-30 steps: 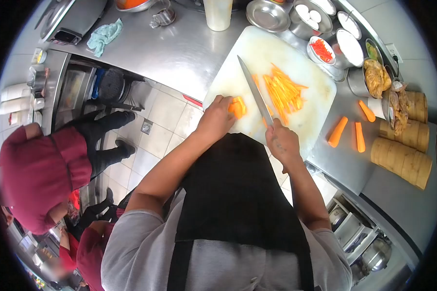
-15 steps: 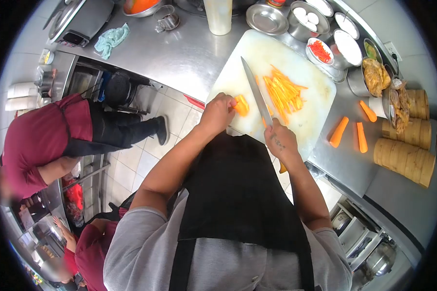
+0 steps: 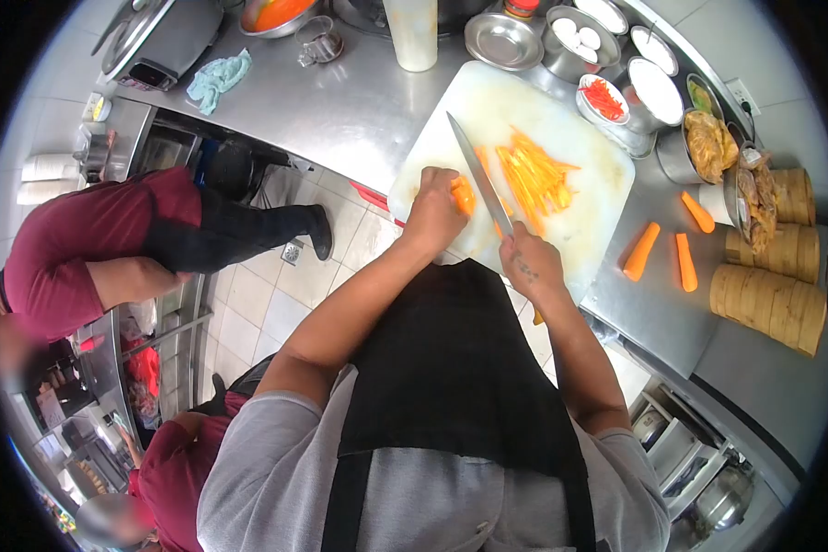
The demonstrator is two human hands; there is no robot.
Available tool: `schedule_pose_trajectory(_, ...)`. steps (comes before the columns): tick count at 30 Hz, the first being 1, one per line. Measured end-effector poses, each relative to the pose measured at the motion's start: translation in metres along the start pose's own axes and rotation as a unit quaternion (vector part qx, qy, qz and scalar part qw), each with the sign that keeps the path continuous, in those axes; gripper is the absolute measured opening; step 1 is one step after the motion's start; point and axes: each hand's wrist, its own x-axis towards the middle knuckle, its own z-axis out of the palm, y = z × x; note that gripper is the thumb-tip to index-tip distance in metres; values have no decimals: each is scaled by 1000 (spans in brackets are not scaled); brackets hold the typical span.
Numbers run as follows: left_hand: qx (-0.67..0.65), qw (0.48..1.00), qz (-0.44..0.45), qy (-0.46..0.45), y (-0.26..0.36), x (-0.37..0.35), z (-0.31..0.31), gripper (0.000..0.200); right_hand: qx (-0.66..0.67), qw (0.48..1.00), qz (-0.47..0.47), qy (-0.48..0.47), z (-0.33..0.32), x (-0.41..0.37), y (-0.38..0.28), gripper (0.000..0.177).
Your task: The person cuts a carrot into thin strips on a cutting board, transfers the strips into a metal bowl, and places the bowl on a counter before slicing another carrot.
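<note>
On a white cutting board [image 3: 584,175], my left hand [image 3: 435,213] is closed on a short piece of carrot [image 3: 464,195] near the left edge. My right hand [image 3: 531,261] grips a long kitchen knife [image 3: 481,175] by its handle, with the blade slanting up and left across the board, just right of the carrot piece. Beyond the blade lies a pile of orange carrot strips [image 3: 535,177]. Some strips sit close along the blade. My fingers partly hide the carrot piece and the knife handle.
Three peeled carrots [image 3: 642,251] lie on the steel counter right of the board, near bamboo steamers [image 3: 768,306]. Bowls, including one of red strips [image 3: 602,99], and a pot of eggs [image 3: 570,60] line the back. Two co-workers in maroon shirts [image 3: 101,235] are at the left.
My left hand has shifted slightly, its fingers now curled over the carrot piece, which has turned more upright. The knife has barely moved. The co-worker at left has stepped a little rightward.
</note>
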Motion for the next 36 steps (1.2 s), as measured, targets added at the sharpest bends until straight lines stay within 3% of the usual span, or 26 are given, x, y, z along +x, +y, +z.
schedule_pose_trajectory(7, 1, 993, 79, -84, -10, 10, -4, 57, -16, 999, 6, 39, -3, 0, 16, 24)
schedule_pose_trajectory(20, -5, 991, 119, -55, -9, 5, 0, 47, -13, 999, -15, 45, -1, 3, 1, 20)
schedule_pose_trajectory(25, -23, 986, 143, -81, -8, 8, -4, 36, -41, 994, -59, 80, -1, 12, 0, 16)
schedule_pose_trajectory(31, -73, 991, 91, -73, -13, 20, -2, 14, -51, 990, -91, 93, -14, 22, -11, 14)
schedule_pose_trajectory(36, -69, 986, 130, -83, -20, 28, 0, 8, -89, 995, -42, -17, -37, 5, -28, 15)
